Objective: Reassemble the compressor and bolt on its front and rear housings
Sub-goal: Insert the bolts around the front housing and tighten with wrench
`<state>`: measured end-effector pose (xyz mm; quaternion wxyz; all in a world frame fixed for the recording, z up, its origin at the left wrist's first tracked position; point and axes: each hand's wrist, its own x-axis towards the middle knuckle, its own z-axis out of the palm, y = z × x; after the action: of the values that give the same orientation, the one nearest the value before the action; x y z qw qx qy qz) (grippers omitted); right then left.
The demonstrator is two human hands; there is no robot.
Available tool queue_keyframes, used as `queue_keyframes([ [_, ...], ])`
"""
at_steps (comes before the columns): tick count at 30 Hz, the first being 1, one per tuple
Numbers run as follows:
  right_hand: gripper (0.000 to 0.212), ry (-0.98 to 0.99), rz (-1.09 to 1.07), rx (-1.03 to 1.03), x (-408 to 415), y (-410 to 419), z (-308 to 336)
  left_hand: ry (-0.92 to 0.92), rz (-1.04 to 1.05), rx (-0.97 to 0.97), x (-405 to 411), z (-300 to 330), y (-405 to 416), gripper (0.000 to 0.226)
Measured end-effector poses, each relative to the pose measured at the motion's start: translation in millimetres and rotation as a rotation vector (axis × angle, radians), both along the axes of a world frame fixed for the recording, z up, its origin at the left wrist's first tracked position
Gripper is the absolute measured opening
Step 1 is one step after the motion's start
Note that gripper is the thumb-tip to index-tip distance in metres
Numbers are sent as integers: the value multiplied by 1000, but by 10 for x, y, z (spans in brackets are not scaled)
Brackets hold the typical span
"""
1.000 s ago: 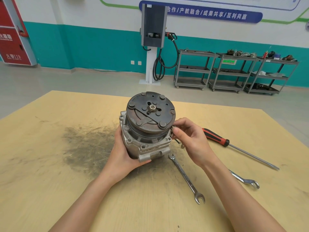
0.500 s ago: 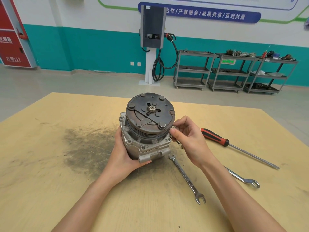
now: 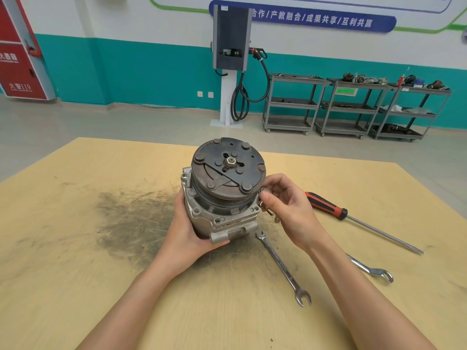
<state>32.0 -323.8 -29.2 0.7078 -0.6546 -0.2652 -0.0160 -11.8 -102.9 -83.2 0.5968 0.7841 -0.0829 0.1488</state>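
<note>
Compressor (image 3: 222,195) upright mid-desk (image 3: 75,286), largely reassembled, cradled by left hand (image 3: 188,233); right hand (image 3: 285,205) pinching a bolt (image 3: 262,190) at its flange, wrench-tightening likely left.

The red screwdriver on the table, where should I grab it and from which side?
Grip the screwdriver by its thick red-and-black handle, coming from above. It lies flat on the table to the right of the right hand, handle end nearest that hand, thin shaft pointing away to the right. The handle looks bare and apart from the wrenches, so probably nothing blocks it.
</note>
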Motion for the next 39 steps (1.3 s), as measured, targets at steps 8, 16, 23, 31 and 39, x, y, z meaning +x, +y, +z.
queue_keyframes([
  [8,8,-7,10,4,-12,21,14,-11,9,6,-7,12,1,117],
  [16,20,-30,8,-21,-21,-17,13,-4,16,2,-22,18,-5,118],
  [23,10,-31,3,-37,-27,6,17,-16,19,-2,-2,12,-10,115],
  [31,17,-24,-24,-52,-15,-10,16,-18,10,-9,-7,11,-10,114],
  [39,9,-22,-26,-30,-19,18,21,-20,11,-14,-4,-2,-7,114],
])
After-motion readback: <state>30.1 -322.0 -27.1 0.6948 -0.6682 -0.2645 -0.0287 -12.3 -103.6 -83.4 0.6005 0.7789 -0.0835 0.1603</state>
